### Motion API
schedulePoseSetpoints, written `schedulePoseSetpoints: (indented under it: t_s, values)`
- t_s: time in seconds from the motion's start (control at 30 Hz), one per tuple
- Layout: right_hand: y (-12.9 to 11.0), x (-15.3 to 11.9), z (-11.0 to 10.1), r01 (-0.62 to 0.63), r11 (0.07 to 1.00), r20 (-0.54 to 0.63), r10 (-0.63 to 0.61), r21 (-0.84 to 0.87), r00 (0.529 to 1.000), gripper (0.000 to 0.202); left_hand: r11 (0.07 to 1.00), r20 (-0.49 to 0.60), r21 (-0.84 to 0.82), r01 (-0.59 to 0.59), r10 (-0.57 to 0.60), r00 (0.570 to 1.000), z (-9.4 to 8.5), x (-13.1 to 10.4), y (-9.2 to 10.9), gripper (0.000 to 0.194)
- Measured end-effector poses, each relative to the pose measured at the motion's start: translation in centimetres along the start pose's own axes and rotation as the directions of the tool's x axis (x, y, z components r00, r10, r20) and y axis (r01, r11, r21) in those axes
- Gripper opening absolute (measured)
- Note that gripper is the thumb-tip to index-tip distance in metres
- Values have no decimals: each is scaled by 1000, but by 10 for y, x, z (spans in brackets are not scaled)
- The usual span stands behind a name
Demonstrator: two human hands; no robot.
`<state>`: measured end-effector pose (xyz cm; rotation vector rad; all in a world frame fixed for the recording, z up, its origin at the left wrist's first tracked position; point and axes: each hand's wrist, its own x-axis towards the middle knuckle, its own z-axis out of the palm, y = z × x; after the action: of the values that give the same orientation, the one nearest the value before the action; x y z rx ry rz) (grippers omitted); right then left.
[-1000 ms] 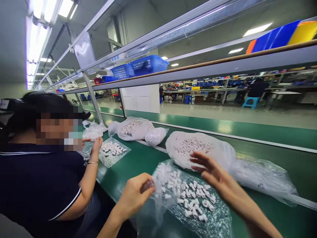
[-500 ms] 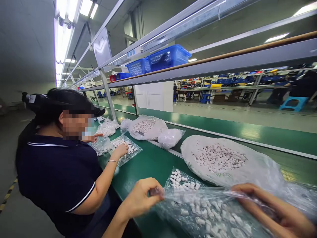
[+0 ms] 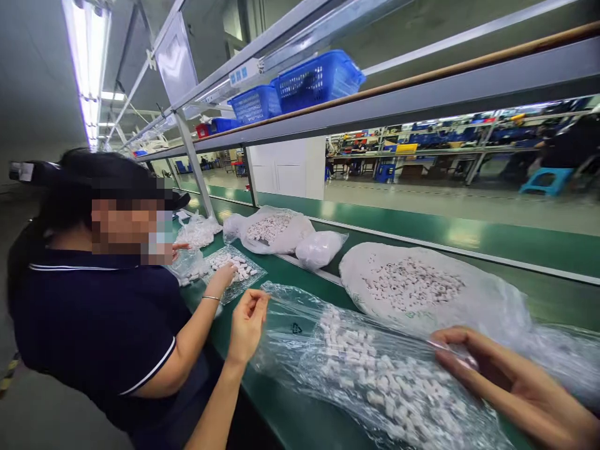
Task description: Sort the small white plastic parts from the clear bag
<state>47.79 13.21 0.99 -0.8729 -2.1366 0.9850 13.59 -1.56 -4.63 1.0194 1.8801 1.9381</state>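
Left hand (image 3: 247,325): thumb and fingertips pinched together on the left edge of the clear plastic bag (image 3: 365,369), lifting that edge off the green worktop (image 3: 300,431). Right hand (image 3: 510,381): at the near right, fingers closed on the bag's right edge, film stretched flat between the two grips.

Bag lies near centre, right in front of the camera, across the worktop. It's see-through; small white cylindrical parts (image 3: 375,369) show through it, spread in a loose layer. Can't tell whether they sit inside the bag or under it. One black mark printed on the film: a triangular recycling symbol (image 3: 295,327). No readable text beside it.

Just beyond, a larger white bag (image 3: 487,300) lies open with a heap of the same white parts (image 3: 412,284); faint green print on its near edge, too small to read.

Farther left: a small knotted white bag (image 3: 320,249), then another open bag of parts (image 3: 269,230).

Left side: a co-worker in a dark polo with white piping (image 3: 94,325), hand (image 3: 222,275) with a thin bracelet resting on their own clear sheet of parts (image 3: 239,270).

Overhead shelf carries blue mesh baskets (image 3: 319,78). A small label with blue squares (image 3: 239,74) on the rail, not legible. Blue stool (image 3: 544,179) across the aisle, far right.
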Motion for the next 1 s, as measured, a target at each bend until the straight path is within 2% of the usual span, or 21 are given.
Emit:
schedulePoseSetpoints:
  t_s: [0.07,0.13,0.17,0.2,0.23,0.27,0.3,0.33,0.37,0.43,0.5,0.57,0.63,0.7,0.77,0.83,0.9,0.97,1.0]
  values:
    - [-6,3,10,-48,997,126,40,61,991,33,951,-101,293,-96,130,986,-10,6,0,26]
    - [-14,5,33,-103,986,168,80,132,983,34,821,-189,549,-160,308,932,-14,2,7,27]
    - [-17,5,48,-126,976,175,94,176,980,35,769,-191,612,-185,371,909,-12,-7,12,28]
    - [-20,5,64,-155,963,189,114,219,975,35,751,-157,623,-216,391,907,-8,-19,18,28]
    - [-21,3,81,-179,952,210,127,250,969,35,775,-80,582,-246,355,931,-2,-34,24,25]
    - [-23,1,97,-184,944,232,121,275,965,33,822,51,507,-261,274,960,5,-52,28,22]
    - [-24,-1,111,-178,941,242,108,289,964,31,868,214,430,-249,170,962,13,-70,32,22]
    - [-24,-5,123,-170,941,246,97,294,964,29,896,359,387,-218,71,931,21,-87,33,28]
    - [-25,-8,133,-167,940,254,91,297,963,28,908,442,378,-178,-8,897,28,-102,32,38]
    - [-26,-15,146,-179,937,271,96,300,958,28,930,485,362,-62,-131,864,37,-123,26,43]
    - [-25,-22,150,-190,928,303,90,322,949,31,962,483,268,52,-181,856,39,-130,16,38]
    - [-24,-28,149,-186,921,333,66,342,941,35,981,525,130,146,-193,829,35,-127,6,28]
    - [-22,-32,146,-180,925,365,49,333,930,40,973,592,47,227,-210,778,27,-122,-1,21]
    - [-19,-36,139,-178,946,412,53,270,910,41,950,630,7,311,-246,736,15,-115,-5,28]
    - [-13,-38,125,-151,975,455,62,162,888,37,923,602,-44,382,-281,747,1,-109,-9,35]
    - [-2,-39,103,-112,993,446,80,47,891,28,901,527,-97,422,-313,790,-13,-104,-15,38]
    - [14,-39,73,-107,992,340,121,-61,932,20,891,455,-124,436,-339,823,-24,-100,-21,41]
    - [37,-40,43,-172,971,149,197,-166,969,23,882,412,-125,455,-371,832,-28,-100,-27,43]
    - [49,-41,29,-205,955,68,224,-213,972,24,876,403,-119,467,-388,829,-27,-101,-30,44]
